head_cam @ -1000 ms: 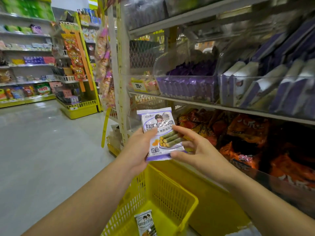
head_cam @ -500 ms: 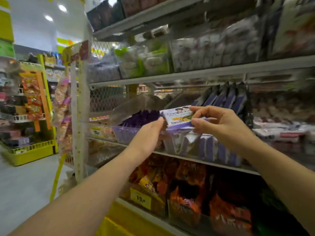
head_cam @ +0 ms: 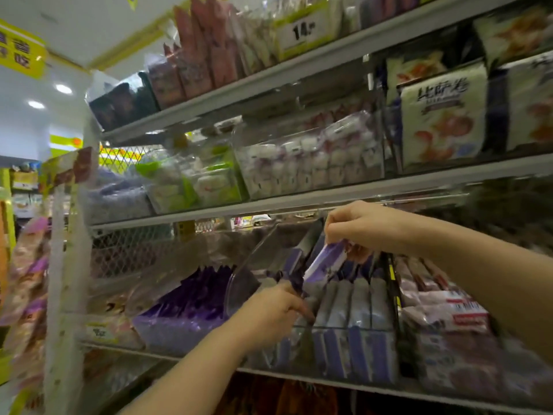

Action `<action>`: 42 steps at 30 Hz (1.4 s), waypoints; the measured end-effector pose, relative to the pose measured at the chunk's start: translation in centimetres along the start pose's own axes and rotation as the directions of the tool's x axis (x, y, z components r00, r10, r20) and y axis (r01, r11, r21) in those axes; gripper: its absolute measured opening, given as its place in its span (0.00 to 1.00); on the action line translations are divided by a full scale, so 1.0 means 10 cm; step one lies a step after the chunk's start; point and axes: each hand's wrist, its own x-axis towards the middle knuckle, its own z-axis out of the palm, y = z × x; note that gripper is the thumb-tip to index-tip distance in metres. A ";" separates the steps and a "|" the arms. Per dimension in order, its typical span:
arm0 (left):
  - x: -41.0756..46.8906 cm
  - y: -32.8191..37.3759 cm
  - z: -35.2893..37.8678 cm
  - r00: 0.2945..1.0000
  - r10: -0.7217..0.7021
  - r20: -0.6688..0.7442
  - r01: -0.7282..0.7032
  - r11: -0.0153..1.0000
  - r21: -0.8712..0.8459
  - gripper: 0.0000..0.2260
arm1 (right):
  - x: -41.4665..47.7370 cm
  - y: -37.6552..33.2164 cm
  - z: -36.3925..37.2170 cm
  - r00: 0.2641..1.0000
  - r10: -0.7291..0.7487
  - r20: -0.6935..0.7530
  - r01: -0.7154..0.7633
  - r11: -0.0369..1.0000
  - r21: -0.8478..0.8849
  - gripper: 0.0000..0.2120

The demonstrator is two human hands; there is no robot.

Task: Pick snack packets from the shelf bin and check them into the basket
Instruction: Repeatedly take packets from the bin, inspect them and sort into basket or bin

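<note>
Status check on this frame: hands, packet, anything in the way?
Right hand pinching purple-and-white snack packet over clear plastic shelf bin. Left hand at bin front, grip blurred. Basket out of view.

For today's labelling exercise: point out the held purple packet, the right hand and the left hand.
purple packet (head_cam: 326, 263), head view, wrapper's middle.
right hand (head_cam: 359, 226), head view, back of hand.
left hand (head_cam: 269, 313), head view, back of hand.

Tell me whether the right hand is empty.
No, the right hand pinches a purple packet above the clear bin.
</note>
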 end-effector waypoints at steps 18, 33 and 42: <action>-0.19 -0.34 0.06 1.000 -0.021 0.014 0.021 0.999 -0.037 0.20 | 0.44 0.06 0.44 0.966 0.081 0.247 0.021 0.923 -0.385 0.07; -0.34 -0.42 0.00 0.996 0.017 -0.089 -0.028 0.991 -0.129 0.17 | 0.39 0.29 1.05 0.949 0.011 0.315 0.165 0.834 -0.527 0.14; -0.40 -0.23 0.15 0.950 0.146 -0.274 -0.192 0.970 -0.147 0.17 | 0.17 0.19 0.60 0.895 0.073 0.441 0.195 0.825 -0.531 0.09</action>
